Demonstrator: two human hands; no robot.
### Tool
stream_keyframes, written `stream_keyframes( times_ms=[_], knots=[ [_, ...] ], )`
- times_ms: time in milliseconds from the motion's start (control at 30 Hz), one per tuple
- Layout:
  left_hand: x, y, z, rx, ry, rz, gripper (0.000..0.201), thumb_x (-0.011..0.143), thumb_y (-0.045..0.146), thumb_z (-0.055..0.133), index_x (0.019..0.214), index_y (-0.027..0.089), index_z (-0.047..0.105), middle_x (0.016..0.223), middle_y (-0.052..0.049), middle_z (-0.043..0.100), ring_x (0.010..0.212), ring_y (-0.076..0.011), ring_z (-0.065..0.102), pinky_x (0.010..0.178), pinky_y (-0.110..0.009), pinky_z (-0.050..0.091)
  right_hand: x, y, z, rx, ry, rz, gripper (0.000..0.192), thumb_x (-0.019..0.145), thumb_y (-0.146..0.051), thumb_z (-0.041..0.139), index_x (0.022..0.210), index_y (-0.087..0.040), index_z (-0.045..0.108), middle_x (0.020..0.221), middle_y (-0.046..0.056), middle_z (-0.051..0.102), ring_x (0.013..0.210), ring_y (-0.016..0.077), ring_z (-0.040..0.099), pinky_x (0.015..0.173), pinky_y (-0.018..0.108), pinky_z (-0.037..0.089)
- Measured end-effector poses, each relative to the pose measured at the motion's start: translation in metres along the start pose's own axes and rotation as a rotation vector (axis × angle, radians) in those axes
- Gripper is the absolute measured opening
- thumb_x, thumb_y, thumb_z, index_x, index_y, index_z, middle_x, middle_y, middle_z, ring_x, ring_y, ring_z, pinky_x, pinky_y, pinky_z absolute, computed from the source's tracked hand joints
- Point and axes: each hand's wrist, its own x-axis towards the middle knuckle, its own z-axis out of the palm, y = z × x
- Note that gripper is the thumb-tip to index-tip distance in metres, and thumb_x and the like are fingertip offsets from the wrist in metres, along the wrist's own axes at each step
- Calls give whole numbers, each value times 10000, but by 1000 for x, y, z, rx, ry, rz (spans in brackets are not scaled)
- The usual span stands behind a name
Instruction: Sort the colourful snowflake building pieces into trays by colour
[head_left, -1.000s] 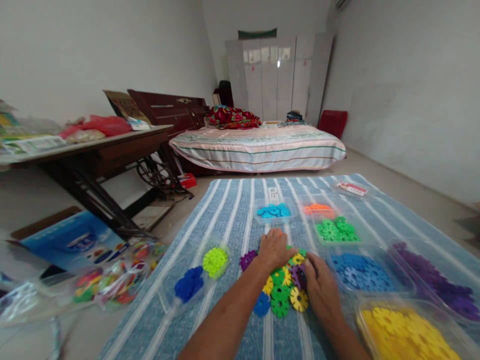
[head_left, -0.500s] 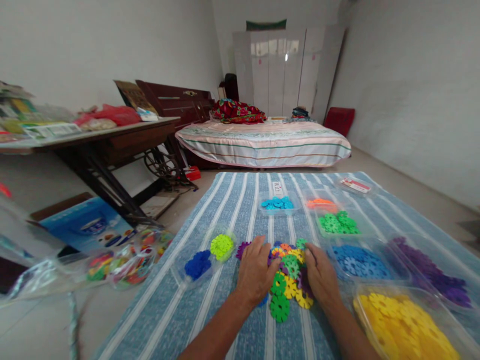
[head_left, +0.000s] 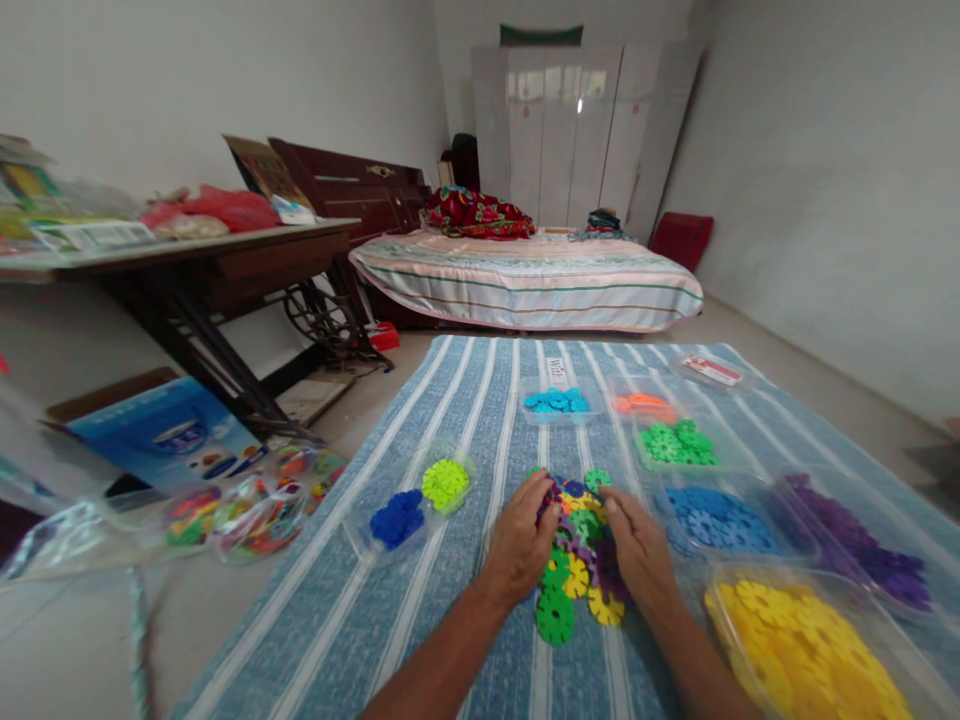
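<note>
Left hand (head_left: 519, 535) and right hand (head_left: 642, 548), grips unclear, apparently steadied a disc cluster (head_left: 584, 525) toward the tabletop's (head_left: 322, 610) near edge, any shift needing gentleness.

We see home bedroom: beyond our fingers (head_left: 531, 492), bed (head_left: 532, 282) with bunched red floral bedding (head_left: 480, 213), pale wardrobe (head_left: 556, 150) behind; left of fingers, treadle sewing table (head_left: 259, 248).

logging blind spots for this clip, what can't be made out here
All in the head view:
- left side of the disc cluster: hidden by the left grip
- near end of the yellow-disc tub: cut off by the bottom edge
- print on the red-and-white label: too small and blurred
</note>
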Motion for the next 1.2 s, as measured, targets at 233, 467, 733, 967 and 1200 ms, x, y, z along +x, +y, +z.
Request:
stream_keyframes(
  times_ms=[233, 467, 733, 967, 1200],
  knots=[
    [0, -32, -4, 11, 168, 14, 326, 903, 264, 392, 1138, 143, 582, 1246, -139, 599, 1189, -219, 541, 1039, -430, 424, -2, -7, -2, -22, -22, -83, 375, 871, -429, 429, 1028, -181, 662, 1073, 81, 676, 1033, 223, 601, 935, 375, 453],
    [-4, -38, 3, 52, 110, 57, 327, 869, 227, 434, 1147, 146, 586, 1227, -139, 616, 1168, -238, 561, 1008, -448, 454, -17, -23, -27, -614, -123, -200, 225, 815, -308, 501, 905, -188, 668, 1053, 115, 634, 1039, 261, 554, 944, 407, 412],
    [0, -32, -4, 13, 143, 79, 308, 824, 259, 512, 1099, 162, 612, 1148, -111, 657, 1104, -239, 598, 984, -440, 474, -54, -33, -23, -640, -205, -131, 144, 745, -193, 584, 877, -211, 636, 1067, 83, 612, 1013, 238, 551, 894, 349, 419],
    [4, -32, -7, 13, 130, 64, 311, 820, 299, 515, 1071, 143, 612, 1118, -121, 665, 1077, -239, 611, 968, -426, 484, -67, -31, -19, -535, -148, -148, 82, 711, -130, 574, 726, -207, 599, 794, 21, 635, 792, 184, 571, 738, 298, 434],
    [4, -32, -8, 17, 124, 36, 314, 818, 323, 514, 1053, 142, 616, 1120, -126, 662, 1080, -238, 609, 976, -418, 476, -52, -60, -75, -421, -6, 36, 164, 763, -384, 585, 703, -235, 620, 725, -13, 661, 708, 171, 612, 660, 266, 460]
  ],
)
